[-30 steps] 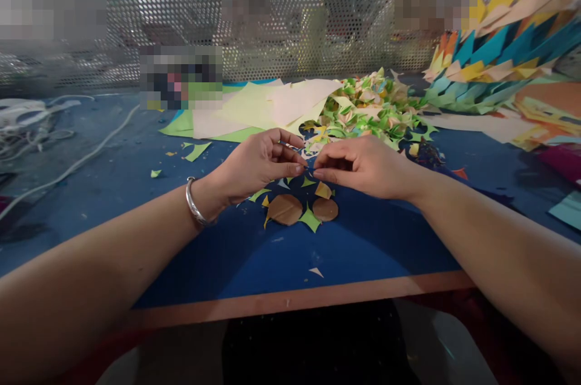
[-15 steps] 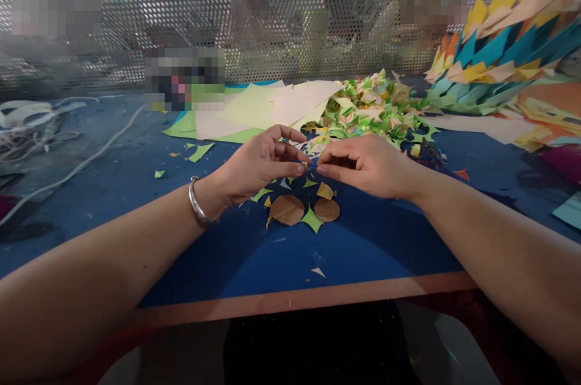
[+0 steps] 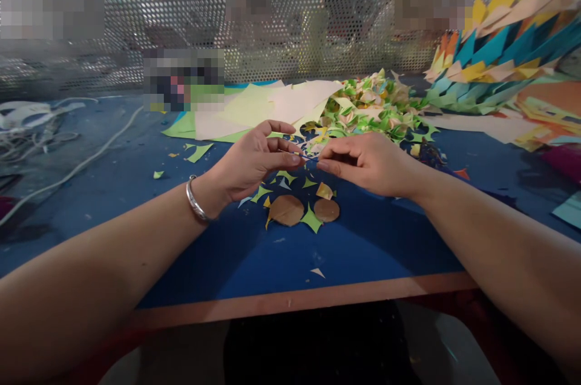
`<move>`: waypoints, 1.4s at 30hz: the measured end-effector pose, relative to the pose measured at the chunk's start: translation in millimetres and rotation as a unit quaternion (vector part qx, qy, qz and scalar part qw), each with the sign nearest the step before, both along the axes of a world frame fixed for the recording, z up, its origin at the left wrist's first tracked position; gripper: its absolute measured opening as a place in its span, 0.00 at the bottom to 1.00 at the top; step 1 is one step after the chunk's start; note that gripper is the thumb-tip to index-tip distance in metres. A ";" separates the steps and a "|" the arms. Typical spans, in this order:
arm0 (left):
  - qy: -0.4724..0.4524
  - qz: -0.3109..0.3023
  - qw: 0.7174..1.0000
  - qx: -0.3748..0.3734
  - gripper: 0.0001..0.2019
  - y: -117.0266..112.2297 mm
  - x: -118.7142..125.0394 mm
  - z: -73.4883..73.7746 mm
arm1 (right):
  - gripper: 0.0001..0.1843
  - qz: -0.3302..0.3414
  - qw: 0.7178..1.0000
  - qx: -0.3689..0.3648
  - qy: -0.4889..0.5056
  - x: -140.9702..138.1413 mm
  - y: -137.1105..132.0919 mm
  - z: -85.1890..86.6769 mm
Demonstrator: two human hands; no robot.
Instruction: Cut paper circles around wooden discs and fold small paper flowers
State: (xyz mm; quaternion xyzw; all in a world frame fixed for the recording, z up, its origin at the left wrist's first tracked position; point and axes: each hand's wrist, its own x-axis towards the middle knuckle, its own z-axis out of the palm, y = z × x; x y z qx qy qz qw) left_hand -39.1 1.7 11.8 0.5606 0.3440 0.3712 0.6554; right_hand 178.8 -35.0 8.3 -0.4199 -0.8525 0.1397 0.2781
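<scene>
Above the blue table, a thin blue strand (image 3: pixel 309 158) stretches across the small gap between my hands. My left hand (image 3: pixel 269 158) pinches its left end between thumb and fingertip, with the upper fingers curved and raised. At the other end, my right hand (image 3: pixel 363 161) has thumb and forefinger pressed together on the strand. What else may sit in the fingertips is too small to make out. Below them lie two brown cardboard discs (image 3: pixel 287 210), a green four-pointed paper scrap (image 3: pixel 311 219) and a small yellow-orange paper piece (image 3: pixel 324 191).
Large pale paper sheets (image 3: pixel 272 105) lie behind my hands, beside a heap of green and cream paper pieces (image 3: pixel 372 103). A layered paper construction (image 3: pixel 503 46) stands at the right. A white cable (image 3: pixel 91 158) crosses the left side. Perforated metal mesh (image 3: pixel 299 16) closes the back.
My left hand has moved slightly left and up, and the gap between the hands is a little wider. The blue strand shows more clearly there. My right hand has barely moved.
</scene>
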 end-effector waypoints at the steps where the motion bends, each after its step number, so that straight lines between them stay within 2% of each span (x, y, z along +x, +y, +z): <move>1: -0.005 0.010 1.000 -0.006 0.22 0.9 -0.5 0.9 | 0.14 -0.005 1.000 0.002 0.001 0.3 0.0 0.3; 6: -0.021 0.061 0.998 -0.018 0.21 3.4 -0.9 3.2 | 0.12 -0.035 0.999 -0.002 0.007 2.1 0.8 0.9; 9: -0.011 0.071 0.997 -0.030 0.20 3.0 -0.5 2.3 | 0.12 -0.043 0.999 -0.007 0.005 2.5 1.5 0.7; 14: 0.010 0.063 0.997 -0.040 0.22 1.5 0.0 0.1 | 0.12 -0.039 0.999 -0.005 0.001 1.6 0.9 0.4; 42: 0.010 0.050 0.998 -0.039 0.20 -0.9 1.1 -0.3 | 0.11 -0.029 1.000 -0.005 -0.008 1.0 1.8 -0.4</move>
